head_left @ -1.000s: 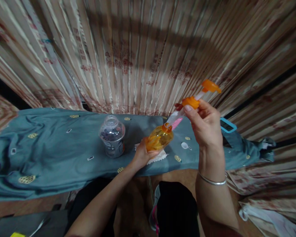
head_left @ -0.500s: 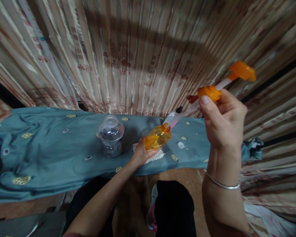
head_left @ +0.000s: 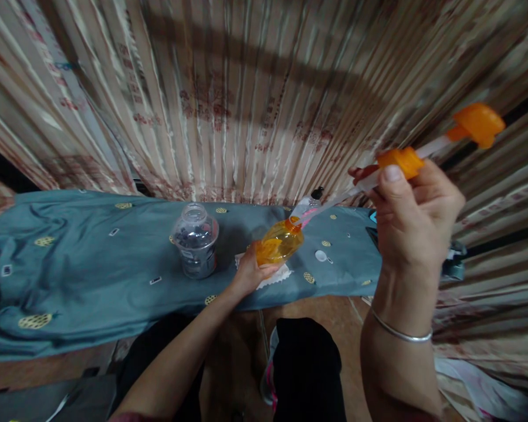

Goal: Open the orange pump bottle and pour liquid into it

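My left hand (head_left: pixel 249 271) is wrapped round the base of an orange see-through bottle (head_left: pixel 282 241), which is tilted with its mouth up to the right. In my right hand (head_left: pixel 416 205) is an orange pump top (head_left: pixel 400 163), pinched at its collar between thumb and fingers. The pump head (head_left: pixel 479 124) sticks out beyond the hand at the upper right. A clear dip tube (head_left: pixel 334 201) runs from the collar down left to the bottle's mouth. Whether the tube's tip sits inside the neck I cannot tell.
A teal patterned cloth (head_left: pixel 92 252) covers the long table. A clear plastic container (head_left: pixel 196 240) with dark contents stands left of the bottle. A white napkin (head_left: pixel 276 276) lies under my left hand. Behind the bottle is a clear bottle with a black top (head_left: pixel 317 193). A pleated curtain (head_left: pixel 246 105) hangs at the back.
My right hand has moved right with the pump top, drawing more of the tube away from the bottle. My left hand and the bottle have barely moved.
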{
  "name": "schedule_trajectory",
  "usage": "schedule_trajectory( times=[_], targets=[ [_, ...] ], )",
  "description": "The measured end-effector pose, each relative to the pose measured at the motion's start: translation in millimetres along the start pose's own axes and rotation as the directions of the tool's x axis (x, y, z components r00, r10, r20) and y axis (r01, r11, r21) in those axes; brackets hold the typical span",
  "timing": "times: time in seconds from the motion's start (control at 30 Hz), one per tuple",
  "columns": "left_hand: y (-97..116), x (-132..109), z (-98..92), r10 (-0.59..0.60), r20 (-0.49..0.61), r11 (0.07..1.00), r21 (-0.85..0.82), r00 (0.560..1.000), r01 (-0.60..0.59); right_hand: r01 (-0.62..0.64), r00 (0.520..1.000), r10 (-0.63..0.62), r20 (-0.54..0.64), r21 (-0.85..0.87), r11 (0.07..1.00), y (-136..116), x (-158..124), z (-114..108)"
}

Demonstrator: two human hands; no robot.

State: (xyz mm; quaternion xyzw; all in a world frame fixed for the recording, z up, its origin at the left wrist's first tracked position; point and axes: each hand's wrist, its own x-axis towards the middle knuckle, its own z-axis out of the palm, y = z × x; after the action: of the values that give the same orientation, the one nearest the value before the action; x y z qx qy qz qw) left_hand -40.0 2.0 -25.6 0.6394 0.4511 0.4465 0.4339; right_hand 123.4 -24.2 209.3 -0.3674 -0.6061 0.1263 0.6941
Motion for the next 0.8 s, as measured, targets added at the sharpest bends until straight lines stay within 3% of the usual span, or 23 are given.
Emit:
schedule_trajectory(
  times=[0.3,0.43,0.57,0.7,0.8],
  targets=[
    [10,0,-1.5,-0.016,0.011,0.998,0.059,1.0,0.015,0.023,1.0,-0.024,-0.007,-0.073,0.997,3,0,0],
    [14,0,-2.0,-0.035,0.013,0.997,0.069,0.999,0.034,-0.066,0.997,0.064,0.037,0.044,0.997,4,2,2],
    [18,0,-2.6,-0.025,0.015,0.999,0.022,1.0,0.025,-0.016,1.0,0.015,-0.005,-0.058,0.998,7,4,3],
    [18,0,-3.0,-0.011,0.018,0.999,0.047,1.0,0.011,-0.064,0.997,0.062,0.052,0.028,0.998,9,8,5],
    [16,1,-2.3,-0.004,0.015,0.999,0.04,1.0,0.004,-0.001,1.0,0.003,0.024,-0.077,0.997,14,11,5]
  ],
)
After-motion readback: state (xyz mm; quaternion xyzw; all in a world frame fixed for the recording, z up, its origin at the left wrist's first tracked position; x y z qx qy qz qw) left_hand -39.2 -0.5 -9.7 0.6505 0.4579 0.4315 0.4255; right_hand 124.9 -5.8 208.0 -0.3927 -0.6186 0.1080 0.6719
